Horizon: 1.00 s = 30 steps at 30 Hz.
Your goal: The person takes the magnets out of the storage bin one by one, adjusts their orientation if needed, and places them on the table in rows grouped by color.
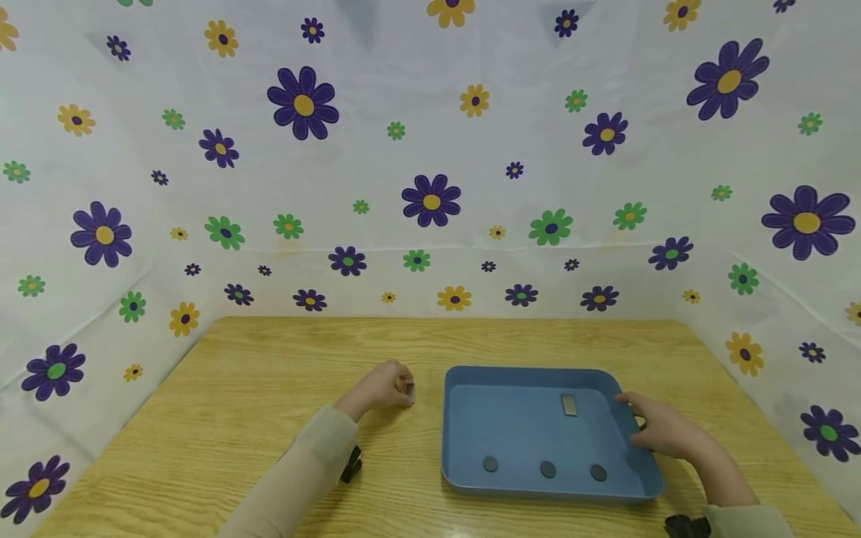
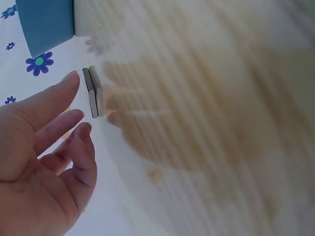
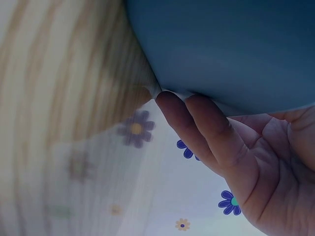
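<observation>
My left hand (image 1: 382,387) is low over the wood table, left of the blue tray. Close to its fingertips is a small flat rectangular metal plate (image 2: 91,93), mirrored in the glossy tabletop. In the left wrist view the thumb (image 2: 66,91) and the bent fingers stand apart, with a gap between them and the plate. My right hand (image 1: 662,427) grips the right wall of the blue tray (image 1: 531,377). The right wrist view shows two fingertips (image 3: 172,101) against the tray's outer side; the thumb is hidden there.
Inside the tray, a grey rectangular plate (image 1: 569,405) lies towards the back right. Three dark round discs, among them the middle disc (image 1: 548,469), lie along its front. A white flowered cloth (image 1: 377,164) walls in the table (image 1: 323,340) at the back and sides.
</observation>
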Tool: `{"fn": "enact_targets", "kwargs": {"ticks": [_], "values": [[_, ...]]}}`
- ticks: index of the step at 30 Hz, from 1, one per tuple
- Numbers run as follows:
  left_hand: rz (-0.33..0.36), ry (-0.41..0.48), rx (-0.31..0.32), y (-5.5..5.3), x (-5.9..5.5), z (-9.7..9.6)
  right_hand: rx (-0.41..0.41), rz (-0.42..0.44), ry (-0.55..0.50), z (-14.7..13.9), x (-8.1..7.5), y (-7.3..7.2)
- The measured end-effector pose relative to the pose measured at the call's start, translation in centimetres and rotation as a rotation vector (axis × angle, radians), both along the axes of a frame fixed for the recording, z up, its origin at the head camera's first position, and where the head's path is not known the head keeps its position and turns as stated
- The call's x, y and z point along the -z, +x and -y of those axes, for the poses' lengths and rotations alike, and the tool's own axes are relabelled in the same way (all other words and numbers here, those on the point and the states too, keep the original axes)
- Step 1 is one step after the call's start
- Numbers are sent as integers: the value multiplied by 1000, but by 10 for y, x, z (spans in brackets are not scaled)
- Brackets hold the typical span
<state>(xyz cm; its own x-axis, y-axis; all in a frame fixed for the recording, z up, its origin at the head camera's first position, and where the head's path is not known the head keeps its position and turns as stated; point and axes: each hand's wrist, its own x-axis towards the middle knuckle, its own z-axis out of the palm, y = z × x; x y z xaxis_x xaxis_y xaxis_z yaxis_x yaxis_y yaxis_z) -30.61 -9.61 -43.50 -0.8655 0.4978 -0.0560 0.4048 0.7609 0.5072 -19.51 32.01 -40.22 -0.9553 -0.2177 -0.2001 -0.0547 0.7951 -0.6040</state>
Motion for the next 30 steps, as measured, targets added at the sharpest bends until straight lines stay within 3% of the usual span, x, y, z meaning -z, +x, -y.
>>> {"fn": "enact_targets", "kwargs": {"ticks": [11,19,30], "values": [[74,163,-29,5,-7,0,-11,-5,-17,0,0,0],[54,224,-19,7,-16,-6,-15,-13,-6,0,0,0],[26,291,39,9,-28,-24,-14,-2,12,0,-2,-1]]}}
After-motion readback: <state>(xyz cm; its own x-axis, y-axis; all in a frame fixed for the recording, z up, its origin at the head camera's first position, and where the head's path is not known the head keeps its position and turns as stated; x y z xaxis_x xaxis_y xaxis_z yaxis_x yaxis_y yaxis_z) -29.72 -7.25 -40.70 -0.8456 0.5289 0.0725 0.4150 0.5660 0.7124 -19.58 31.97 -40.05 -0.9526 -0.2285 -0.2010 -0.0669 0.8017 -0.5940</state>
